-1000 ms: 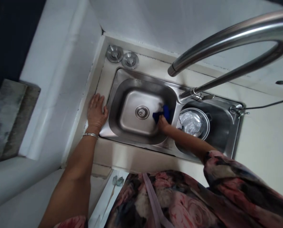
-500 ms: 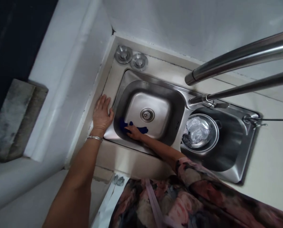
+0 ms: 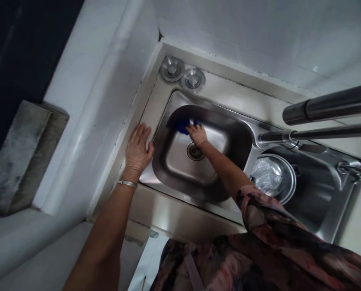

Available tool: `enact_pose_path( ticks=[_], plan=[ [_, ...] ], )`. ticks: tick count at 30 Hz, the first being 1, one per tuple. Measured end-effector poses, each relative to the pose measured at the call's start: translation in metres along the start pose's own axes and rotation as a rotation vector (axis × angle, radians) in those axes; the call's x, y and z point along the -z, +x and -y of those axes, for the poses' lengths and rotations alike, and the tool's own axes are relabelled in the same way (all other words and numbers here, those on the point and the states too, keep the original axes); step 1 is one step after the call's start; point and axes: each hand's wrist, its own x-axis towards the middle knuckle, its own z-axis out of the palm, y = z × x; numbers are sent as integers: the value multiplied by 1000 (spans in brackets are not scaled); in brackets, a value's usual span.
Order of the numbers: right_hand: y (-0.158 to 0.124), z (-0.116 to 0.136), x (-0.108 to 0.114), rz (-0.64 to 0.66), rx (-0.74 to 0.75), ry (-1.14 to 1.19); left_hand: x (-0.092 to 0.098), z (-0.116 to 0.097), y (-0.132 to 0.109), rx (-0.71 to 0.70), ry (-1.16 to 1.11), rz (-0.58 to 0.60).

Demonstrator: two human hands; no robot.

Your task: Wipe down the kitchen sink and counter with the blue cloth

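My right hand (image 3: 197,134) reaches into the left basin of the steel sink (image 3: 180,97) and presses a dark blue cloth (image 3: 183,126) against the basin's far-left inner side. Part of the cloth is hidden under the fingers. Just below the hand is the round drain (image 3: 195,151) in the basin floor. My left hand (image 3: 138,149) lies flat on the pale counter beside the sink's left rim, fingers stretched out and holding nothing.
Two round sink strainers (image 3: 172,68) sit on the counter behind the basin. A metal pot (image 3: 291,184) holding shiny crumpled material stands in the right basin. Thick metal pipes (image 3: 334,106) stick in from the right. White walls close off the left and back.
My right hand has moved the blue cloth from the basin's near-left side to its far-left side. My left hand stays on the counter. The whole view has shifted slightly.
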Motion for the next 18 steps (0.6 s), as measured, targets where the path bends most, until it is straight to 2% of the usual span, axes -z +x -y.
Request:
enact_pose_path(
  ticks=[2,4,7,10,13,18],
  plan=[
    [-16,-28,7,21,-31,-59,-1,1,0,-3,-8,-3],
    [-41,-45,8,64,-67,-125,-2,2,0,-10,-18,-1],
    [-78,-47,6,136,-251,-213,-3,3,2,-15,-30,-5],
    [-99,-35,8,283,-416,-298,-3,3,3,-6,-34,-7],
    [-111,-25,17,409,-412,-321,-3,1,5,-8,-17,-6],
    [-135,-23,33,508,-254,-283,-4,-1,6,36,-19,10]
  ],
)
